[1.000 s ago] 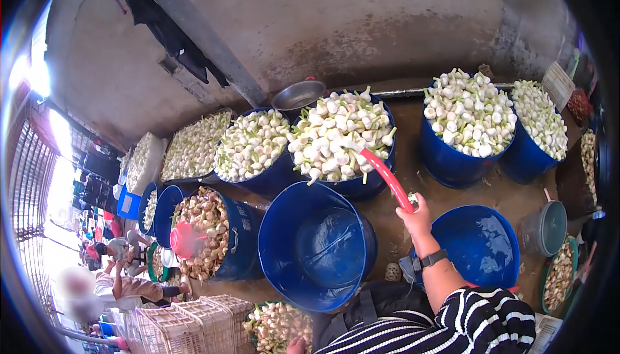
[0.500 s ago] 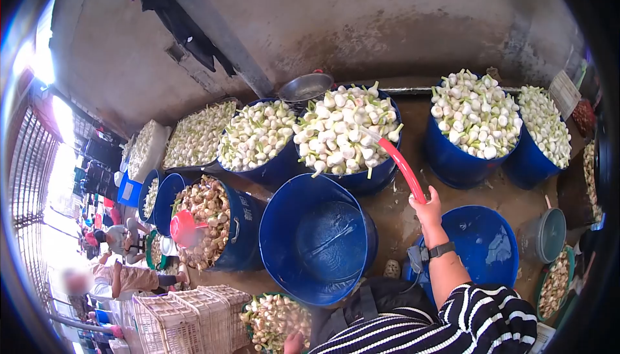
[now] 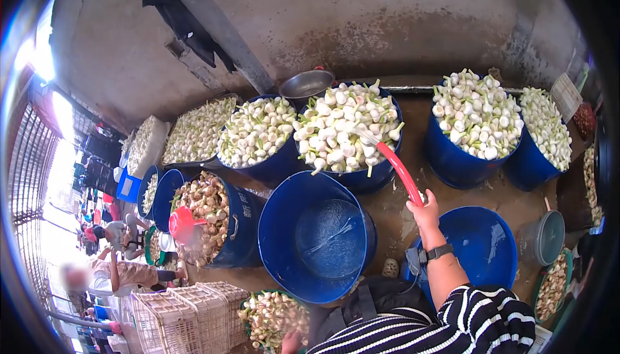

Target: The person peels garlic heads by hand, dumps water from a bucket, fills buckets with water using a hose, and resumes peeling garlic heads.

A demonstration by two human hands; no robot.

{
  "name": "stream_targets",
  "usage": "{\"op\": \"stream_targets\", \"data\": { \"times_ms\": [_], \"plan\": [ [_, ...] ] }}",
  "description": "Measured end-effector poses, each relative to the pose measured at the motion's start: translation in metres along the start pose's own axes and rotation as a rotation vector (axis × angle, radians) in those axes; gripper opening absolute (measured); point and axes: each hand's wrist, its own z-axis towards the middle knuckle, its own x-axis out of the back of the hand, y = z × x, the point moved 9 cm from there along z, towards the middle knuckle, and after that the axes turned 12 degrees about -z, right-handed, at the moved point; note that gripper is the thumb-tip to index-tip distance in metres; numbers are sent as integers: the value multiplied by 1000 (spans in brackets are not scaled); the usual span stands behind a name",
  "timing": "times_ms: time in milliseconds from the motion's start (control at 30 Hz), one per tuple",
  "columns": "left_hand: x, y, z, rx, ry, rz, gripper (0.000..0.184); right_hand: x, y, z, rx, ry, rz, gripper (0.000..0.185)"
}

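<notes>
My right hand (image 3: 424,211) is closed around a red hose (image 3: 402,174). Whitish water sprays from its tip onto peeled-looking white garlic bulbs (image 3: 345,125) heaped in a blue barrel (image 3: 371,183). A dark band circles my right wrist. Low in the view, part of my left hand (image 3: 292,341) shows beside a basket of garlic (image 3: 274,318); its fingers are too cut off to read. Between my hands stands a large blue tub (image 3: 316,238) with a little water at its bottom.
Another blue tub (image 3: 481,251) is near my right arm. More garlic-filled barrels (image 3: 475,121) line the wall. Brownish garlic (image 3: 203,215) fills a barrel at left, with a red scoop (image 3: 185,223) on it. Plastic crates (image 3: 187,318) stand lower left; people (image 3: 119,273) are beyond.
My right hand and the hose have shifted very slightly, with water still falling on the same garlic. My left hand has moved slightly left and up.
</notes>
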Motion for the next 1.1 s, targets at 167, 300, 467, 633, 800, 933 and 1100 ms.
{"op": "stream_targets", "data": {
  "times_ms": [167,300,467,633,800,933,1100],
  "plan": [
    [14,22,2,45,59,9,16,-6,-4,-6,20,-28,20,80],
    [-15,124,-37,-187,122,-69,32,-13,-7,-14,-32,-125,72,82],
    [-19,181,-45,-329,154,-127,29,-31,6,-12,-22,-162,58,81],
    [-84,212,-60,-283,40,-137,35,-76,17,-40,-16,-366,-41,80],
    [-216,230,-44,-126,-262,-244,46,-155,54,-81,3,-622,33,72],
    [-341,184,-6,284,-348,-106,58,-179,81,-109,-17,-772,-128,81],
    [-409,61,47,747,-433,-132,87,-160,89,-151,-187,-828,-251,72]
  ]
}}
